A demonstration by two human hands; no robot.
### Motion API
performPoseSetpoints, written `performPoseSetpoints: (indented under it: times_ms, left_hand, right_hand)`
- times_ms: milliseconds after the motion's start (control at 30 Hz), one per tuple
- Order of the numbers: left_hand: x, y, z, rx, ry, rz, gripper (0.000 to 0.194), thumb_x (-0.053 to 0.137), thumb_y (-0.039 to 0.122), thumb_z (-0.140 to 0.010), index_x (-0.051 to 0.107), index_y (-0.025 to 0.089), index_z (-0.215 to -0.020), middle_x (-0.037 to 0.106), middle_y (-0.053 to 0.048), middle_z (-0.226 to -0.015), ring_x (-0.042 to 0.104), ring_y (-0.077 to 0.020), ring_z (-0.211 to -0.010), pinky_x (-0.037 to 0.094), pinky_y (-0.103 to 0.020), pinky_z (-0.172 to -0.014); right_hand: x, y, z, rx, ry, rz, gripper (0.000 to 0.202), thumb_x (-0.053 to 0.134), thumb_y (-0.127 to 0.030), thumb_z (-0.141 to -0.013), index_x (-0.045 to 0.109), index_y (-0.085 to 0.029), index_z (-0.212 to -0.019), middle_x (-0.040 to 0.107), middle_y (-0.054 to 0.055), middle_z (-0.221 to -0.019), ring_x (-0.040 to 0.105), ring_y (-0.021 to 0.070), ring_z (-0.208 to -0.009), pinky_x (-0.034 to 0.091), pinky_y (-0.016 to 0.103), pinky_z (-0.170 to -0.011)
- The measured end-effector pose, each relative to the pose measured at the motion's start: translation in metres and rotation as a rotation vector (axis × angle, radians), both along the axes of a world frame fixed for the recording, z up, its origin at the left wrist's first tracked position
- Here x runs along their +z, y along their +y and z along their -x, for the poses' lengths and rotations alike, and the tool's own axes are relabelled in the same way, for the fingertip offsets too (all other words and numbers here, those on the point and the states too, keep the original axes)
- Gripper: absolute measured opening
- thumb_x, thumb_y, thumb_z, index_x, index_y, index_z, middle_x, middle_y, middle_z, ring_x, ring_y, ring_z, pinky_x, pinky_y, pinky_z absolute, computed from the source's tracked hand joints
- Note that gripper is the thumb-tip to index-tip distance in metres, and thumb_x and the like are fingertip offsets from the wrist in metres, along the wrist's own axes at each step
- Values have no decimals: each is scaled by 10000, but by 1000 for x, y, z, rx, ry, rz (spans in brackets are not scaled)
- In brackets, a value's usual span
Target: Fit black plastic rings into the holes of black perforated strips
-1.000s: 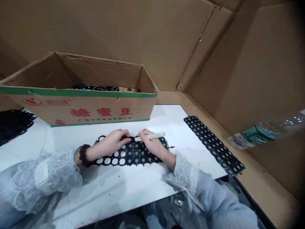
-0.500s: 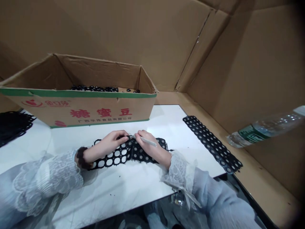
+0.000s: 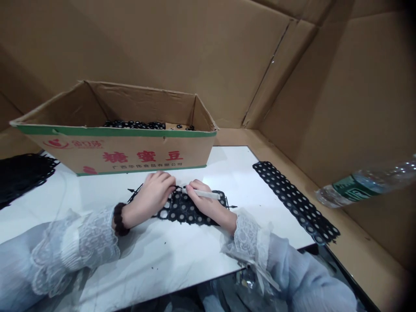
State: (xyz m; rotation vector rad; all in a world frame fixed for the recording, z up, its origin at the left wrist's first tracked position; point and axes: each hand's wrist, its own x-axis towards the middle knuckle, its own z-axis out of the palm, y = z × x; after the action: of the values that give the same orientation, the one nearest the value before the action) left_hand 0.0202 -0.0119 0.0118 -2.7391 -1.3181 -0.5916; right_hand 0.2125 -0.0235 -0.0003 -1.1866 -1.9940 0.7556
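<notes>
In front of me a black mesh sheet with round holes (image 3: 185, 212) lies on the white tabletop, doubled over along most of its length. My left hand (image 3: 152, 193) covers its left part, and the fingertips pinch the far edge near the middle. Held like a pen, a slim white tool (image 3: 208, 194) rests in my right hand (image 3: 206, 206). Its narrow end meets the mesh edge close to my left fingertips. The exact tip is too small to make out. Dark pointed ends stick out at both sides of the mesh.
Behind the hands stands an open cardboard box (image 3: 130, 149) with black mesh pieces inside. A dark mesh pile (image 3: 24, 175) lies at the left, a long mesh strip (image 3: 294, 199) at the right. A plastic bottle (image 3: 367, 184) is near the right cardboard wall (image 3: 357, 108).
My left hand has turned over the left part of the mesh, and fewer open white holes show. The tool has shifted slightly right with my right hand. The view has shifted a little.
</notes>
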Motion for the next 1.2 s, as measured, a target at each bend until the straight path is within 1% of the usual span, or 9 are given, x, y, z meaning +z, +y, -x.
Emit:
performPoseSetpoints:
  times_ms: [167, 333, 500, 600, 633, 700, 833, 1000, 1200]
  left_hand:
    - [42, 11, 18, 186, -109, -361, 184, 447, 290, -894, 568, 181, -807, 616, -46, -866, 538, -201, -856, 379, -366, -789]
    - [89, 44, 40, 430, -118, -594, 320, 427, 378, -903, 601, 110, -921, 608, -66, -819, 552, -192, -830, 388, -383, -876]
    - [117, 65, 50, 537, -64, -550, 369, 373, 305, -918, 577, 52, -1092, 619, -103, -966, 568, -281, -970, 401, -466, -870]
    - [94, 47, 39, 395, -108, -643, 346, 381, 235, -904, 543, 134, -1193, 606, -90, -1066, 538, -268, -1032, 375, -461, -914]
    - [79, 37, 33, 255, -90, -633, 320, 408, 241, -892, 572, 146, -1150, 620, -84, -1013, 548, -249, -994, 383, -431, -911]
    - [45, 20, 21, 11, -3, -320, 290, 424, 270, -888, 587, 154, -1098, 633, -74, -974, 555, -227, -957, 406, -383, -891]
    - [-4, 7, 5, -157, -35, 244, 292, 414, 345, -890, 572, 165, -1056, 587, -93, -1137, 490, -234, -1104, 387, -353, -937]
    - [1, 11, 3, -75, -232, 612, 297, 432, 393, -852, 598, 161, -933, 641, -58, -966, 568, -203, -930, 425, -296, -832]
    - [8, 9, 2, -39, -268, 769, 332, 445, 440, -824, 615, 161, -882, 658, -31, -899, 580, -208, -861, 425, -278, -755]
  right_hand:
    - [2, 1, 0, 14, -26, 53, 342, 340, -279, -918, 342, -200, -584, 436, -5, -661, 463, 133, -722, 368, 277, -715]
    - [4, -1, -1, 8, 9, 134, 371, 379, -303, -901, 381, -188, -548, 441, 5, -726, 479, 120, -721, 384, 271, -740]
    - [3, 0, -3, 39, 30, 157, 396, 405, -276, -880, 407, -180, -496, 451, 8, -758, 495, 114, -730, 393, 263, -745]
    - [2, 1, -3, 29, 30, 142, 390, 406, -252, -872, 409, -178, -489, 453, 7, -748, 497, 112, -732, 390, 258, -734]
    - [1, 1, -3, 25, 36, 139, 387, 405, -247, -870, 410, -177, -489, 454, 5, -743, 497, 111, -729, 389, 257, -732]
    - [1, 0, -3, 23, 52, 132, 381, 404, -252, -870, 422, -177, -496, 453, 3, -736, 497, 111, -723, 389, 259, -731]
    - [-1, -1, -2, 20, 89, 113, 364, 403, -280, -872, 426, -179, -523, 442, -1, -743, 492, 110, -709, 385, 265, -731]
    - [-2, -2, -2, -27, 137, 113, 344, 383, -304, -875, 401, -186, -552, 421, -8, -734, 477, 110, -687, 378, 262, -707]
    - [1, -2, -3, -66, 204, 237, 294, 379, -300, -872, 430, -193, -603, 461, -20, -699, 472, 111, -654, 381, 267, -705]
